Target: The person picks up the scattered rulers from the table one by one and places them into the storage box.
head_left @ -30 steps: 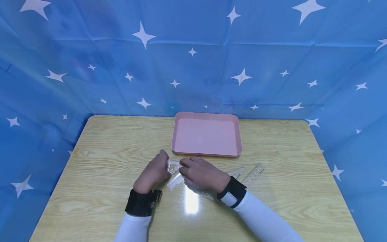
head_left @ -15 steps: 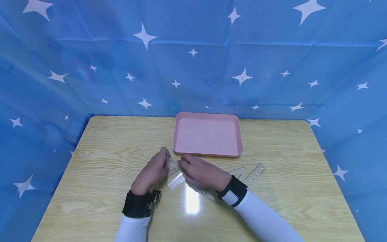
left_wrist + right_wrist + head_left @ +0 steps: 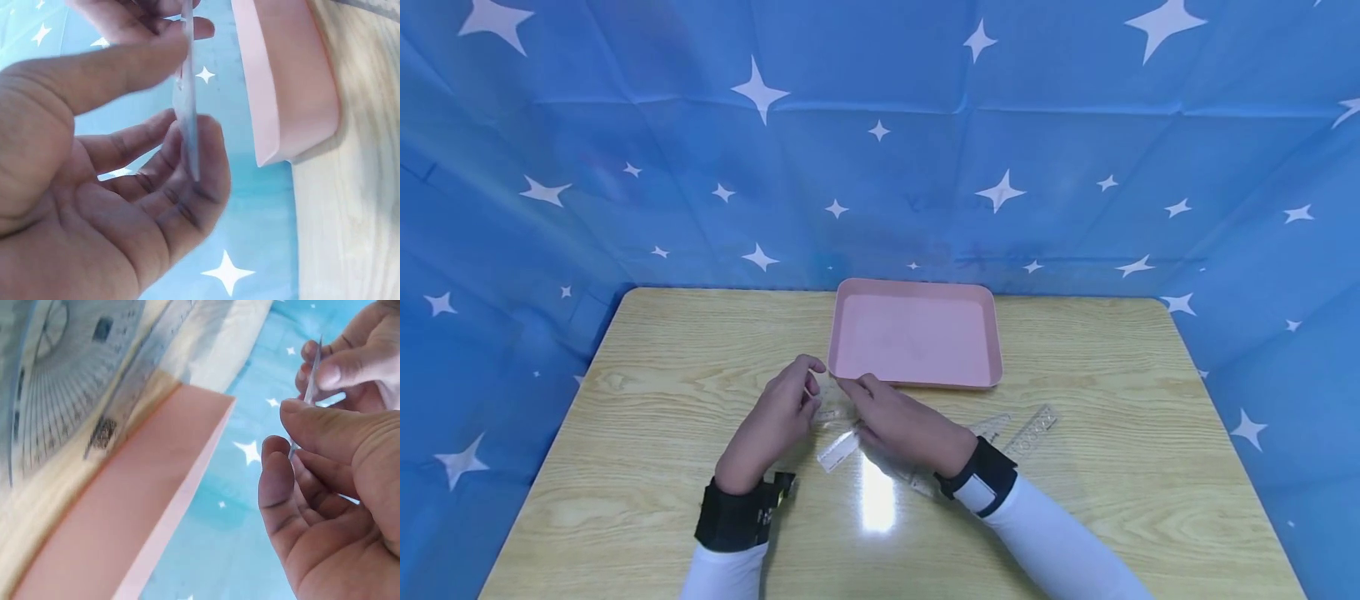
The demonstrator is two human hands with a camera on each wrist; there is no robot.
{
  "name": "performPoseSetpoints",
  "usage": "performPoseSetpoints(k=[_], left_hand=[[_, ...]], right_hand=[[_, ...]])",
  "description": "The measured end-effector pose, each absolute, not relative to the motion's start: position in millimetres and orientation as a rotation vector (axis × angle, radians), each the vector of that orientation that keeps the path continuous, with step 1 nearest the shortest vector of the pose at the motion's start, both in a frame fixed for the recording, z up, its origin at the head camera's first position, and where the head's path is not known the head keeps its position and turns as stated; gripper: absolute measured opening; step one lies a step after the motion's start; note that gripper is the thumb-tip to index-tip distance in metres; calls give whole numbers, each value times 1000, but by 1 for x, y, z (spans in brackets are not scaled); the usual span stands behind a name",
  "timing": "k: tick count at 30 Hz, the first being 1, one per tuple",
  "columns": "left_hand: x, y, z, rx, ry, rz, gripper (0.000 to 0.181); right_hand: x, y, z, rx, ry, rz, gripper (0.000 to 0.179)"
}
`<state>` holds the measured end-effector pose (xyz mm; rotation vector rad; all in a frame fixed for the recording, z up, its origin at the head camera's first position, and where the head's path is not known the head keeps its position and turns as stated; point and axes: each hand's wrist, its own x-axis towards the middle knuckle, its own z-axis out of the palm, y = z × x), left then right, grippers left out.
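Between my hands, near the tray's front left corner, is a clear plastic set square (image 3: 832,408), seen nearly edge-on in both wrist views. My left hand (image 3: 772,427) pinches it, thumb (image 3: 144,65) on one face and curled fingers on the other. The right hand (image 3: 904,422) holds its other end between thumb (image 3: 331,428) and forefinger. Below them a clear ruler (image 3: 838,450) lies on the table. A clear protractor (image 3: 75,381) shows in the right wrist view; in the head view my right hand and wrist partly cover clear pieces.
A pink tray (image 3: 914,333) stands at the back middle of the wooden table (image 3: 700,350). Another clear ruler (image 3: 1032,431) and the tip of a clear pointed piece (image 3: 991,427) lie right of my right hand. A blue starred cloth (image 3: 880,167) hangs behind.
The set square has turned from showing its triangular cut-out to being hard to make out. Both hands have risen slightly toward the tray, and the left fingers have spread a little. The ruler beneath stays put.
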<state>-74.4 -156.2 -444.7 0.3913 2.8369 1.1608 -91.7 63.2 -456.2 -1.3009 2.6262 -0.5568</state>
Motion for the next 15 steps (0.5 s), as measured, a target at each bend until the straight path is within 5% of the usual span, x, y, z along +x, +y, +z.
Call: performPoseSetpoints(k=[9,15], left_hand=[[-75,-145,-438,386,2910,1140,38],[-82,-139,-430,363,2842,1107,55]], right_hand=[[-96,67,-451,-1482,2792,-598,57],[-105,71,-443,-1463,2943,-471,46]])
